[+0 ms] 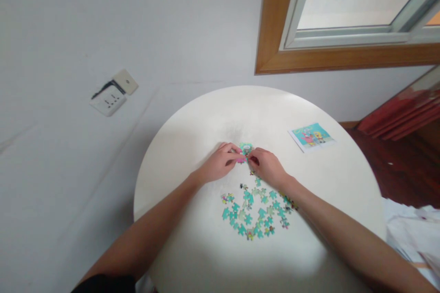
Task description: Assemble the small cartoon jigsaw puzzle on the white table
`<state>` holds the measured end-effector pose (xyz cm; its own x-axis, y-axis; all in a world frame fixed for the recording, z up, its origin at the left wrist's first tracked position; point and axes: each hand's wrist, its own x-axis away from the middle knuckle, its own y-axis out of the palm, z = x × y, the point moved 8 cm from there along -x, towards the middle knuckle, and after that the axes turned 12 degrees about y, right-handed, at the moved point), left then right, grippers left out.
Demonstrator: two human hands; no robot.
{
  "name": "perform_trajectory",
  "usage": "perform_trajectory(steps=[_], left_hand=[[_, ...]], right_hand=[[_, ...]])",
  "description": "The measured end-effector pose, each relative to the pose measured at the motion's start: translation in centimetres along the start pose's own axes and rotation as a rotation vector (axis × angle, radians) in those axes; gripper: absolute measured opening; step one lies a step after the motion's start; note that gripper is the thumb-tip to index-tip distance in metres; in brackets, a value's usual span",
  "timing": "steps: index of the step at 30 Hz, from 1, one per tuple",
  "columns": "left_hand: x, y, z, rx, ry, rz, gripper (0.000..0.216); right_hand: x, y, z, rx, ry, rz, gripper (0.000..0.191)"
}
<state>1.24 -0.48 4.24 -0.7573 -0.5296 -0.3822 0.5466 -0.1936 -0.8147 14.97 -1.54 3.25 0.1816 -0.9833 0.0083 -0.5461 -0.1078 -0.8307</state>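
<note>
A small patch of joined jigsaw pieces [246, 147], green with pink parts, lies on the white round table [206, 119] between my hands. My left hand [220, 163] holds its left side, thumb and forefinger close together over the pink part. At the right side, my right hand [270, 167] has its fingers curled in a pinch at the patch's edge, on a jigsaw piece mostly hidden by the fingertips. Nearer to me, several loose jigsaw pieces [248, 219] are scattered, mostly turquoise, some with yellow, red or dark parts. My right forearm passes beside the rightmost ones.
A picture card [312, 137] with cartoon figures on turquoise lies at the table's right. Behind the table is a white wall with a socket [109, 100] and a wood-framed window [275, 62]. White sheets [409, 224] lie beyond the right edge, near a red curtain [395, 112].
</note>
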Motion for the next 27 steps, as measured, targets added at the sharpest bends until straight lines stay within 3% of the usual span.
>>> perform_trajectory(steps=[9,19,27], left_hand=[[0.0,0.0,0.2,-0.002,0.001,-0.015,0.036],[0.0,-0.2,0.3,0.008,0.006,-0.036,0.042],[0.0,-0.5,-0.2,0.007,-0.02,0.047,0.036]], right_hand=[[0.0,-0.3,-0.1,-0.079,-0.016,0.004,0.022],[0.5,-0.2,-0.7,0.011,-0.073,-0.041,0.031],[0.6,-0.3,-1.0,0.026,-0.154,-0.012,0.039]])
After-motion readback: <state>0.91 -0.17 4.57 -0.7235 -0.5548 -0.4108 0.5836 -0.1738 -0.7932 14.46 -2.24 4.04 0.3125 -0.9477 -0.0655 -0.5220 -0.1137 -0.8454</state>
